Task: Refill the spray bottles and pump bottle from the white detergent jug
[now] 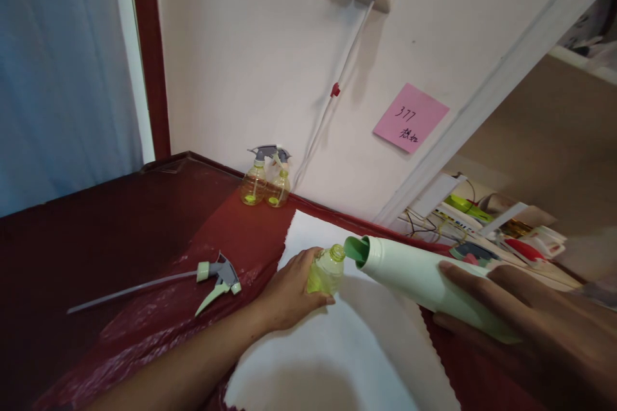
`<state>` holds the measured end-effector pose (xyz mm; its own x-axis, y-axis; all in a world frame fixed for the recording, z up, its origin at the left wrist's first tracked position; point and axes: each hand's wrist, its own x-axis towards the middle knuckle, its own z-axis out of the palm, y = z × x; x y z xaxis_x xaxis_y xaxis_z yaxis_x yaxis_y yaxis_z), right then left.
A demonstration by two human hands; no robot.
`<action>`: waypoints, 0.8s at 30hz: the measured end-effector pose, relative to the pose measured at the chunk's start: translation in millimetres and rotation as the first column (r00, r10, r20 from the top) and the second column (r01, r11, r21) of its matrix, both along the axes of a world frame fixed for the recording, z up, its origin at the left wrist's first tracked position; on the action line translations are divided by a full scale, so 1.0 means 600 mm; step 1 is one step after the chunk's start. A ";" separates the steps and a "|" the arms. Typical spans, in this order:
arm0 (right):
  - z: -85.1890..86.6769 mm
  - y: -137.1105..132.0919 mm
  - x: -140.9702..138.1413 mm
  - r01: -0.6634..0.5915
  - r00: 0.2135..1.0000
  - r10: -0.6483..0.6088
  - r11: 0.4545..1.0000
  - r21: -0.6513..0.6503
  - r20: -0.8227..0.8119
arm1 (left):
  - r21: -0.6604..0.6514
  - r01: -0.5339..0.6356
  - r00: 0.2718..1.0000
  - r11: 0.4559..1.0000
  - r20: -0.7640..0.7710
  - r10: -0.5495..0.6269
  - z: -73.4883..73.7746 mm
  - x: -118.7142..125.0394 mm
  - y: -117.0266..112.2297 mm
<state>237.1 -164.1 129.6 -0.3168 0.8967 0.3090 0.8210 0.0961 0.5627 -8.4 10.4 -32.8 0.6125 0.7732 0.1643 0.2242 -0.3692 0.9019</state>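
My left hand (292, 292) wraps around a small clear yellow-green spray bottle (329, 273) with its top off. In my right hand (525, 308) is a long pale green bottle (414, 268), tipped on its side. Its dark open mouth, with a green lip sticking out, comes close beside the small bottle's neck; whether they touch I cannot tell. A white scallop-edged cloth (318, 359) lies beneath both. Left of my left hand, a grey and light green trigger spray head (219, 277) rests on the table with its long tube pointing left.
Two spray bottles with trigger heads (253, 185) stand against the wall. Dark red plastic sheeting (168, 327) covers part of the brown table (58, 250). A white cable (321, 119) runs down from a wall socket. Shelves with assorted items (525, 250) are at the right.
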 end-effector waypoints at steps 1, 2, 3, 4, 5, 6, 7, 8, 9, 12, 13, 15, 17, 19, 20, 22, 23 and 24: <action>0.001 0.000 0.000 0.005 1.000 -0.005 1.000 0.000 0.000 | 0.000 -0.001 1.000 1.000 0.000 0.001 -0.001 0.000 0.000; 0.001 0.000 -0.001 0.006 1.000 -0.006 1.000 0.003 -0.002 | 0.001 -0.002 1.000 1.000 0.001 0.002 -0.002 0.000 0.000; 0.002 0.000 -0.001 0.002 1.000 -0.002 1.000 0.001 -0.006 | 0.002 -0.002 1.000 1.000 0.001 0.002 -0.003 0.000 0.001; 0.003 0.000 -0.001 -0.008 1.000 0.008 1.000 -0.001 -0.008 | 0.002 -0.004 1.000 1.000 0.002 0.004 -0.003 0.000 0.000; 0.003 0.001 -0.002 -0.015 1.000 0.015 1.000 -0.004 -0.007 | 0.002 -0.004 1.000 1.000 0.001 0.004 -0.003 -0.001 0.000; 0.003 0.001 -0.002 -0.019 1.000 0.019 1.000 -0.007 -0.005 | 0.002 -0.004 1.000 1.000 0.001 0.004 -0.003 -0.001 0.000; 0.003 0.001 -0.002 -0.021 1.000 0.021 1.000 -0.009 -0.004 | 0.002 -0.004 1.000 1.000 0.000 0.004 -0.003 -0.001 0.000; 0.002 0.001 -0.002 -0.019 1.000 0.019 1.000 -0.012 -0.007 | 0.002 -0.004 1.000 1.000 0.000 0.004 -0.003 -0.002 0.000; 0.001 0.001 -0.002 -0.016 1.000 0.016 1.000 -0.011 -0.015 | 0.002 -0.003 1.000 1.000 0.000 0.003 -0.002 -0.002 0.000; -0.002 -0.001 0.000 -0.014 0.999 0.013 1.000 -0.007 -0.050 | 0.005 -0.004 1.000 1.000 -0.002 0.004 -0.002 -0.001 0.000; -0.002 -0.002 0.000 -0.014 0.998 0.013 1.000 -0.011 -0.054 | 0.005 -0.005 1.000 1.000 -0.003 0.005 -0.002 -0.001 0.001; -0.002 -0.003 0.001 -0.014 0.999 0.013 1.000 -0.013 -0.045 | 0.001 -0.007 1.000 1.000 -0.007 0.007 -0.001 -0.001 0.001; -0.002 -0.005 0.002 -0.003 1.000 0.003 1.000 -0.021 -0.029 | -0.004 -0.006 1.000 1.000 -0.010 0.006 0.000 -0.001 0.001; -0.004 -0.005 0.002 0.013 0.999 -0.014 1.000 -0.022 -0.032 | -0.007 -0.005 1.000 1.000 -0.011 0.005 0.002 -0.001 0.000; -0.006 -0.005 0.002 0.021 0.999 -0.021 1.000 -0.016 -0.047 | -0.007 -0.005 1.000 1.000 -0.012 0.005 0.003 -0.002 0.000; -0.010 -0.006 0.002 0.031 0.995 -0.031 1.000 -0.004 -0.093 | -0.010 -0.008 1.000 1.000 -0.014 0.008 0.004 -0.002 -0.002; -0.013 -0.006 0.002 0.035 0.992 -0.035 0.999 -0.002 -0.118 | -0.012 -0.010 1.000 1.000 -0.015 0.009 0.005 -0.002 -0.002; -0.016 -0.006 0.003 0.037 0.990 -0.037 0.999 -0.001 -0.138 | -0.013 -0.010 1.000 1.000 -0.016 0.010 0.006 -0.002 -0.002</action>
